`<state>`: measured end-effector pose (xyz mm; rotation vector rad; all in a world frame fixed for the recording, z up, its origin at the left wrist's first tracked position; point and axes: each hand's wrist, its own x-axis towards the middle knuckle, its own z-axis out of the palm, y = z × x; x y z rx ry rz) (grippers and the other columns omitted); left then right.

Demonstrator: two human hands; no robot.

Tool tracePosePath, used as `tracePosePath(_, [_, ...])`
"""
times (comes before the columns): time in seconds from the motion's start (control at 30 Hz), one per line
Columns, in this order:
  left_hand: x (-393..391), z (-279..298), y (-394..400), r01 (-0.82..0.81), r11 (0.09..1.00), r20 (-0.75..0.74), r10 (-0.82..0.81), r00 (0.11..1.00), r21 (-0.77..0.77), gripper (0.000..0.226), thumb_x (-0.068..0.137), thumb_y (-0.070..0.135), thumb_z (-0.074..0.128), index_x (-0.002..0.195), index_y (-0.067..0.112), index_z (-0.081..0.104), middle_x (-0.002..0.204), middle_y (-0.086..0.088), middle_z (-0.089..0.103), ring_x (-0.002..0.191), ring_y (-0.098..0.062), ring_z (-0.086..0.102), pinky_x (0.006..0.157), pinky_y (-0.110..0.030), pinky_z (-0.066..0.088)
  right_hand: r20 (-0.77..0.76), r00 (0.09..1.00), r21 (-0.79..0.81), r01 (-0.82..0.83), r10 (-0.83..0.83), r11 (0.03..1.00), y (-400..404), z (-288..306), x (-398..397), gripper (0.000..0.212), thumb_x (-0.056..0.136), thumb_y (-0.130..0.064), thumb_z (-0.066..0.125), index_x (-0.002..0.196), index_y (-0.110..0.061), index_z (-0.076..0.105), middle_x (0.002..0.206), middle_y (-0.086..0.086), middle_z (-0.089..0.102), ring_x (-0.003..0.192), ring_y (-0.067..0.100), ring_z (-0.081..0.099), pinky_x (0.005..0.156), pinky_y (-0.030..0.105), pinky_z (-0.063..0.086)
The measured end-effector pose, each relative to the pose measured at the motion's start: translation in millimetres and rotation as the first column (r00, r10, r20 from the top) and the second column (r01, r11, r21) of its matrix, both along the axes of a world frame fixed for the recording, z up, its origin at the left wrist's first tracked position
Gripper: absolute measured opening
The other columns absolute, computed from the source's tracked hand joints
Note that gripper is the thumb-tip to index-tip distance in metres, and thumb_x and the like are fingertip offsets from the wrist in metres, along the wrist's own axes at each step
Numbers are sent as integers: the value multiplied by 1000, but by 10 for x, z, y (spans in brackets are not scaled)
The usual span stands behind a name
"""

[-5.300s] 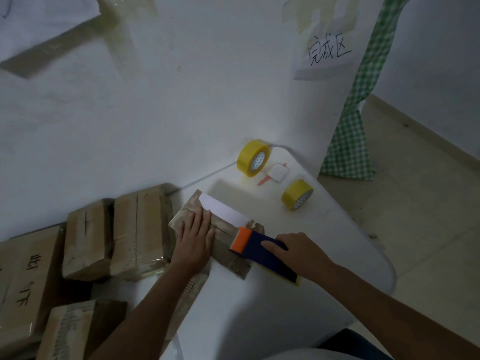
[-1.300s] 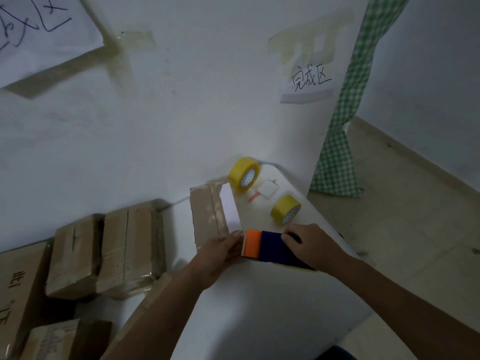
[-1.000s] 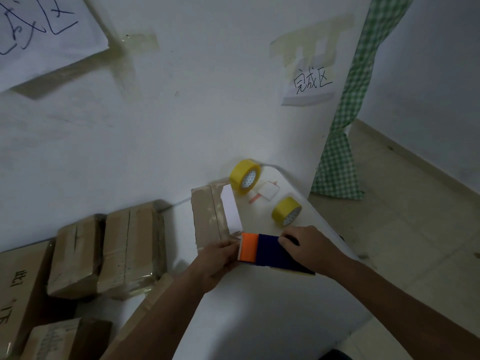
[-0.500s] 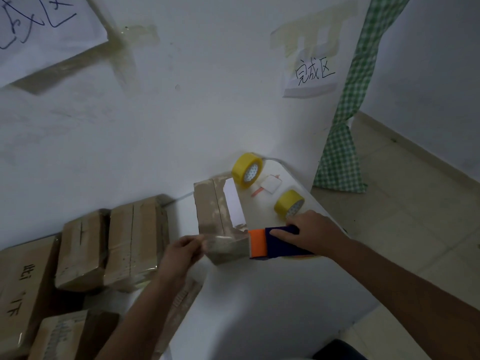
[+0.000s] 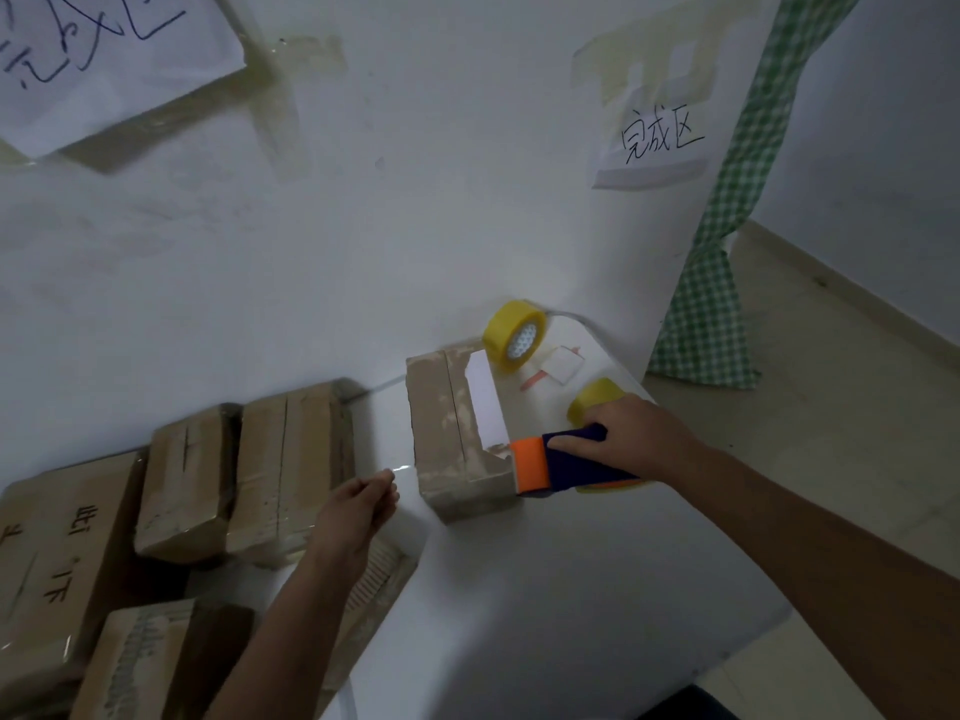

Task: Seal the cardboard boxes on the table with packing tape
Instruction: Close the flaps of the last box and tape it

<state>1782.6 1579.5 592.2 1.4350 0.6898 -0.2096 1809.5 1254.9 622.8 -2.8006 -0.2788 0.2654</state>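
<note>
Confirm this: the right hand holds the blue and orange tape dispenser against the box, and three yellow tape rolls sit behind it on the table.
Not three. The head view shows two yellow tape rolls. The right hand does hold the tape dispenser against the box.

Box (image 5: 457, 439) on white worktop (image 5: 571, 579); right hand (image 5: 631, 441) grips blue-orange dispenser (image 5: 561, 465) at its near right corner. Left hand (image 5: 358, 506) pinches clear tape (image 5: 402, 470). Two yellow rolls (image 5: 514, 332) beyond; boxes (image 5: 244, 470) stacked left.

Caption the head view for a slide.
Right hand holds the orange-and-navy tape dispenser at the brown cardboard box; left hand pinches clear tape.
</note>
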Motion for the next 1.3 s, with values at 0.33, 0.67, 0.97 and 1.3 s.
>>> tracePosePath(0.33, [-60,-218,-73,1,998,7,-1,1000,56,19,97,8,57,80,2,62,71,-7,57,70,-14,54,66,-20,52,-35,999,35,-35,36,999,-118,-110,13,65,79,-79,41,65,-17,52,66,0,54,62,14,52,57,32,38])
tracePosePath(0.67, [-89,-328,-2,-77,993,73,71,995,87,17,97,11,58,93,-5,61,79,-12,55,76,-20,54,84,-34,50,4,998,-24,-57,57,998,-445,-146,239,105,55,-101,12,88,-21,72,81,-1,70,69,12,62,65,32,52])
tracePosePath(0.97, [-78,-411,-90,-141,980,68,133,989,139,21,92,14,66,96,-6,61,77,-9,55,76,-20,53,84,-38,49,-2,996,-158,-89,90,983,-356,-68,354,66,82,-74,45,72,-10,60,65,6,57,56,15,50,49,26,26])
tracePosePath(1.3, [-61,-525,-283,18,940,-68,5,998,339,51,79,43,79,106,12,50,96,-3,55,90,-18,53,80,-33,44,-89,996,-204,-36,18,978,-319,-228,372,67,82,-77,40,77,-13,62,73,4,60,68,18,58,57,28,35])
